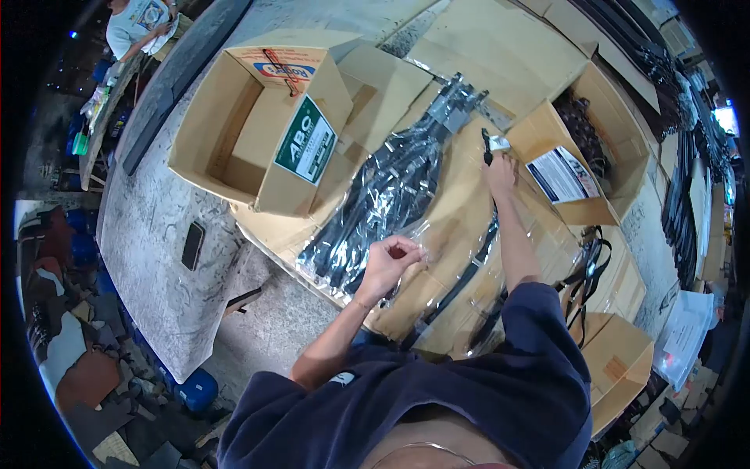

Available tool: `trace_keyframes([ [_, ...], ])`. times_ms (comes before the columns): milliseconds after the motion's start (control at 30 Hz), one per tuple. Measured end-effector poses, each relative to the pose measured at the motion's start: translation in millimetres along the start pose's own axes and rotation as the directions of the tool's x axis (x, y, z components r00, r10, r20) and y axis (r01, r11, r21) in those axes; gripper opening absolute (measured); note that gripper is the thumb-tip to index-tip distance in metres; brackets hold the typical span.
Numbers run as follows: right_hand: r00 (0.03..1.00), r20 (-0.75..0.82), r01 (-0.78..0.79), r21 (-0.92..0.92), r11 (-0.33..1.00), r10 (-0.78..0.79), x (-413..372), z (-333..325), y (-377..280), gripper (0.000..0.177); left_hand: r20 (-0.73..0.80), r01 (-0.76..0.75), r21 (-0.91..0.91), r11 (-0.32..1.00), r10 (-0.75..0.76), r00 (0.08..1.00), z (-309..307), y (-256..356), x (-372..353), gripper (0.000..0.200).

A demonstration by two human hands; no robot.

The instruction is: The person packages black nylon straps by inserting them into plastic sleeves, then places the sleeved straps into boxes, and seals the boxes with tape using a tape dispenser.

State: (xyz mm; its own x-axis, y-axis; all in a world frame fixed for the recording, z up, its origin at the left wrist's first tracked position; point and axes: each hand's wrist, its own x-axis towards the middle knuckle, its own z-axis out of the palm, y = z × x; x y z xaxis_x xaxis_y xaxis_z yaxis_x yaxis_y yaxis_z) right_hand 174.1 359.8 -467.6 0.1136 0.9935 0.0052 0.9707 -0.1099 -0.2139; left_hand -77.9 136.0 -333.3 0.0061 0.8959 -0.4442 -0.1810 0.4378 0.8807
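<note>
My right hand (502, 176) is closed around the upper end of a black belt (461, 281), by a small white tag (498, 143). The belt runs down toward my body and seems to lie in clear plastic. My left hand (387, 270) is curled with thumb and fingertips pinched together on what looks like a clear plastic sleeve (422, 234). Just beyond it lies a bundle of black belts (391, 191) in shiny clear wrap, gathered at its far end. More black straps (582, 273) lie to the right of my right arm.
An open cardboard box (215, 133) with a green label stands at the left. Another box (574, 156) at the right holds dark items, and a third (617, 359) sits near my right side. A phone (193, 245) lies on the table. Another person (141, 27) is at the far left.
</note>
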Motion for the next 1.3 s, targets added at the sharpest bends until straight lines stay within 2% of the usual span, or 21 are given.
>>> trace_keyframes([
  [133, 0.990, 0.140, -0.005, 0.000, 1.000, 0.005, 1, -16, -5, 0.034, -0.014, -0.009, -0.047, 0.999, 0.008, 1.000, -17, -10, 15, 0.009],
  [200, 0.994, 0.057, -0.110, 0.346, 0.932, 0.096, -10, -31, -3, 0.032, 0.006, -0.030, -0.206, 0.978, 0.032, 0.999, -13, -1, 19, 0.009],
  [233, 0.994, 0.050, -0.112, 0.338, 0.934, 0.102, -18, -40, -1, 0.032, 0.013, -0.087, -0.203, 0.975, 0.092, 0.996, -10, 0, 25, 0.008],
  [300, 0.998, -0.048, 0.023, 0.863, 0.505, 0.037, -48, -63, 8, 0.028, 0.031, -0.191, -0.224, 0.956, 0.202, 0.979, 0, 12, 35, 0.008],
  [333, 0.996, -0.062, 0.024, 0.858, 0.513, 0.057, -66, -82, 6, 0.028, 0.043, -0.231, -0.250, 0.940, 0.249, 0.968, 8, 27, 37, 0.008],
  [367, 0.994, -0.072, 0.043, 0.944, 0.327, 0.077, -86, -110, -5, 0.026, 0.061, -0.326, -0.328, 0.887, 0.364, 0.929, 17, 51, 36, 0.009],
  [400, 0.991, -0.086, 0.074, 0.989, 0.127, 0.098, -106, -139, -13, 0.025, 0.067, -0.258, -0.274, 0.926, 0.286, 0.956, 20, 63, 42, 0.013],
  [467, 0.984, -0.121, 0.102, 0.984, 0.147, 0.128, -140, -178, -10, 0.026, 0.086, -0.351, -0.527, 0.774, 0.460, 0.884, 33, 95, 55, 0.010],
  [500, 0.982, -0.166, 0.166, 0.986, 0.005, 0.094, -154, -189, -5, 0.026, 0.167, -0.322, -0.759, 0.566, 0.647, 0.744, 35, 112, 68, 0.005],
  [567, 0.969, -0.229, 0.243, 0.948, -0.207, 0.091, -181, -217, -4, 0.026, 0.176, -0.148, -0.895, 0.421, 0.639, 0.749, 47, 152, 66, 0.005],
  [600, 0.958, -0.257, 0.278, 0.939, -0.203, 0.125, -191, -223, 0, 0.026, 0.184, -0.071, -0.925, 0.374, 0.603, 0.776, 59, 164, 63, 0.005],
  [667, 0.927, -0.373, 0.277, 0.760, -0.587, -0.045, -210, -228, 5, 0.030, 0.362, -0.015, -0.857, 0.514, 0.623, 0.694, 97, 175, 63, 0.008],
  [700, 0.934, -0.350, 0.229, 0.736, -0.637, -0.069, -221, -233, 6, 0.031, 0.479, 0.027, -0.811, 0.584, 0.637, 0.604, 120, 182, 52, 0.009],
  [767, 0.949, -0.316, 0.241, 0.708, -0.664, 0.007, -238, -232, 2, 0.031, 0.636, -0.118, -0.695, 0.709, 0.683, 0.359, 163, 200, 20, 0.009],
  [800, 0.963, -0.265, 0.229, 0.691, -0.686, 0.054, -243, -234, 1, 0.031, 0.644, -0.121, -0.692, 0.711, 0.685, 0.342, 177, 206, 3, 0.009],
  [867, 0.965, -0.262, 0.197, 0.721, -0.664, 0.003, -258, -254, -2, 0.031, 0.811, -0.291, -0.529, 0.797, 0.576, 0.101, 198, 208, -31, 0.009],
  [933, 0.971, -0.237, 0.206, 0.821, -0.533, 0.010, -266, -259, -1, 0.032, 0.801, -0.401, -0.503, 0.765, 0.588, 0.116, 219, 199, -61, 0.007],
  [1000, 0.971, -0.238, 0.181, 0.763, -0.620, -0.009, -274, -264, -3, 0.030, 0.794, -0.516, -0.461, 0.722, 0.595, 0.123, 229, 196, -78, 0.007],
  [1133, 0.974, -0.225, 0.183, 0.741, -0.646, 0.017, -298, -284, -1, 0.021, 0.685, -0.259, -0.456, 0.851, 0.522, 0.508, 242, 188, -98, 0.008],
  [1200, 0.937, -0.349, 0.270, 0.705, -0.656, 0.010, -313, -288, 0, 0.022, 0.652, -0.274, -0.477, 0.835, 0.545, 0.526, 248, 190, -108, 0.007],
  [1300, 0.886, -0.459, 0.446, 0.806, -0.390, 0.063, -323, -293, 6, 0.033, 0.646, -0.309, -0.506, 0.805, 0.591, 0.484, 256, 198, -127, 0.007],
])
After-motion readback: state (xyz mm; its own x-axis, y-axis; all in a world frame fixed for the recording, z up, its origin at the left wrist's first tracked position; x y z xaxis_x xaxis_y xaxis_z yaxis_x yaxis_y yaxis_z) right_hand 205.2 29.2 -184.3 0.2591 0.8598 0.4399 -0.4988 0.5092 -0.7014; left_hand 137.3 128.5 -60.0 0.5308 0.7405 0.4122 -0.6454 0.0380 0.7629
